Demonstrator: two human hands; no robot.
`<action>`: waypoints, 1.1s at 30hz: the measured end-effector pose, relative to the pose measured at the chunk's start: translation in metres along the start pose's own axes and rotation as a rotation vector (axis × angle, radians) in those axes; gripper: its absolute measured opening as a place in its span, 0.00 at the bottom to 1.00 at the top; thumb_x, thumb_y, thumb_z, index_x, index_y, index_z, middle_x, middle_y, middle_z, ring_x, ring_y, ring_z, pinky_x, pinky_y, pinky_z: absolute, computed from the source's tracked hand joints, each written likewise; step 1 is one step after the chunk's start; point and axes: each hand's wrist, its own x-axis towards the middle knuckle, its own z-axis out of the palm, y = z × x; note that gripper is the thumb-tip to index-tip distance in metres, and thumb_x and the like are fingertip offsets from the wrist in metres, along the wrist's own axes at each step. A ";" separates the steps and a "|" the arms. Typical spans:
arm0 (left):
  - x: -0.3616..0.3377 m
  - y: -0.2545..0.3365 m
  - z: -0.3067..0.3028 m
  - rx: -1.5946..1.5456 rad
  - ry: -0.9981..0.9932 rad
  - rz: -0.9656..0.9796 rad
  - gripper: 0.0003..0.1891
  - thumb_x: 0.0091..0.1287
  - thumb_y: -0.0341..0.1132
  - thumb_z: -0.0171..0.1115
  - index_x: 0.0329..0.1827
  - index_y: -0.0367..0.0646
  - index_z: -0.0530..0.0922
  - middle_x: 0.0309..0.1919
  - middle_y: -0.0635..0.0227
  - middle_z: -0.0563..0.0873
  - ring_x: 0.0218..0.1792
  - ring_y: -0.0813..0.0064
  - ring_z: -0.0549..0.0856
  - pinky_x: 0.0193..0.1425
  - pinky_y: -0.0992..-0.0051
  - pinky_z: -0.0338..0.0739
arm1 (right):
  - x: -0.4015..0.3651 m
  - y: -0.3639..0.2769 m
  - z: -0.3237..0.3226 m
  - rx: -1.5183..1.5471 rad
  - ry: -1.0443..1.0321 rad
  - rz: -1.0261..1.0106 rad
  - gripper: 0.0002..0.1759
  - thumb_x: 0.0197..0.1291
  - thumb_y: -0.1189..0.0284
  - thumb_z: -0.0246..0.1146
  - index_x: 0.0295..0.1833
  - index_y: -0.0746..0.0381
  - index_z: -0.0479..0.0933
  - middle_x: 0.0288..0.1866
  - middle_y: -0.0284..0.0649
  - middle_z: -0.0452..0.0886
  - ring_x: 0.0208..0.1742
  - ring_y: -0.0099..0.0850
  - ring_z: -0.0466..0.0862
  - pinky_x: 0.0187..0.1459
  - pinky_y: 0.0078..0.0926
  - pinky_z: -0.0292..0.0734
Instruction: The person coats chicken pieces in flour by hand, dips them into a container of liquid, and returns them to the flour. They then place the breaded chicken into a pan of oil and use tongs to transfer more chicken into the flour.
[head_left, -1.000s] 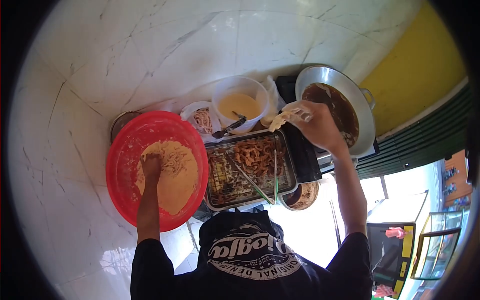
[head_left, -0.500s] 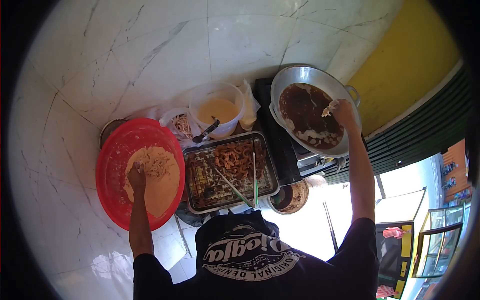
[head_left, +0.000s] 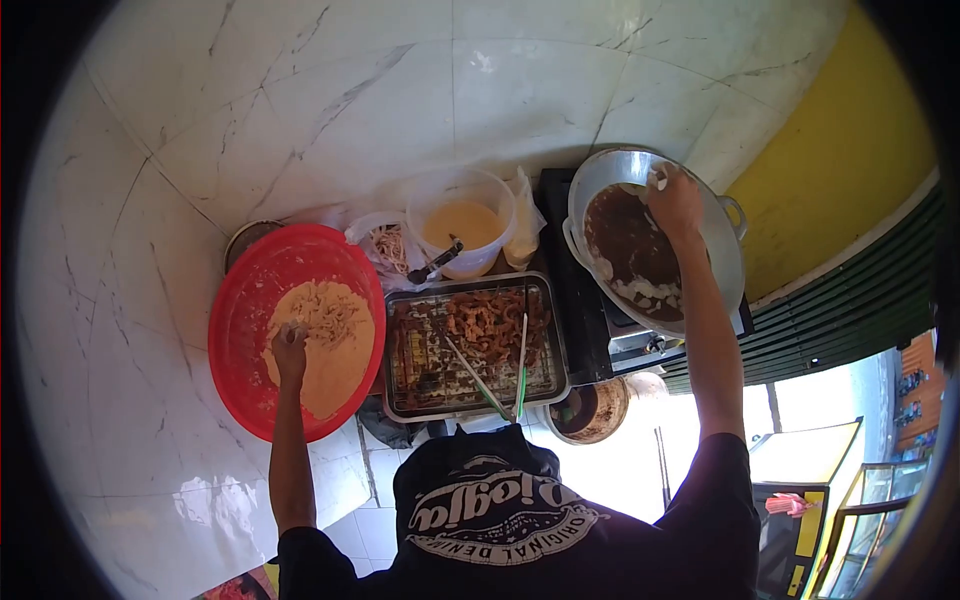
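My left hand is over the red basin, fingers drawn together at the edge of a heap of coated strips on pale flour. What it grips, if anything, is too small to tell. My right hand is closed above the far side of the metal wok, with a pale coated piece at its fingertips. Dark oil fills the wok, and pale pieces float near its lower edge.
Between the hands lies a rack tray with browned fried pieces and tongs. Behind it stand a tub of batter, a black-handled utensil and a bag of pale strips. A bucket stands below the stove.
My right hand has moved toward the wok's far rim. My left hand remains at the coated strips. The whole view has shifted slightly.
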 end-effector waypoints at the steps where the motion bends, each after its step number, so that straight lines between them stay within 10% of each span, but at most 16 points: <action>1: -0.001 0.003 0.001 -0.025 -0.014 -0.032 0.08 0.64 0.30 0.56 0.41 0.34 0.77 0.31 0.71 0.81 0.33 0.82 0.79 0.37 0.80 0.71 | 0.001 -0.024 0.002 0.090 0.055 -0.099 0.13 0.55 0.68 0.59 0.44 0.61 0.80 0.40 0.49 0.82 0.42 0.48 0.82 0.44 0.41 0.77; 4: -0.006 0.014 0.002 -0.057 -0.018 -0.088 0.09 0.65 0.31 0.56 0.43 0.35 0.76 0.31 0.71 0.81 0.35 0.82 0.80 0.37 0.80 0.72 | -0.012 -0.111 0.003 0.511 0.118 -0.304 0.11 0.53 0.72 0.62 0.42 0.61 0.80 0.37 0.47 0.82 0.37 0.46 0.82 0.40 0.39 0.77; 13: -0.020 0.043 0.002 -0.176 -0.151 0.115 0.17 0.64 0.24 0.56 0.56 0.33 0.71 0.36 0.64 0.84 0.36 0.82 0.80 0.42 0.81 0.73 | -0.186 -0.320 0.113 1.020 -0.579 -0.692 0.13 0.53 0.75 0.60 0.46 0.64 0.78 0.35 0.51 0.80 0.36 0.47 0.81 0.40 0.39 0.75; 24: -0.018 0.032 -0.032 -0.025 -0.245 0.143 0.32 0.61 0.27 0.63 0.68 0.39 0.60 0.40 0.59 0.84 0.41 0.72 0.83 0.51 0.73 0.75 | -0.241 -0.396 0.195 1.407 -1.135 -0.234 0.09 0.56 0.73 0.63 0.41 0.66 0.81 0.31 0.47 0.82 0.32 0.30 0.81 0.38 0.28 0.74; 33: 0.042 -0.069 -0.044 0.445 -0.153 -0.071 0.23 0.58 0.40 0.65 0.54 0.38 0.74 0.51 0.55 0.81 0.52 0.59 0.80 0.55 0.61 0.74 | -0.222 -0.393 0.204 0.825 -0.830 -0.398 0.08 0.52 0.75 0.65 0.37 0.67 0.80 0.28 0.45 0.83 0.33 0.38 0.85 0.34 0.34 0.75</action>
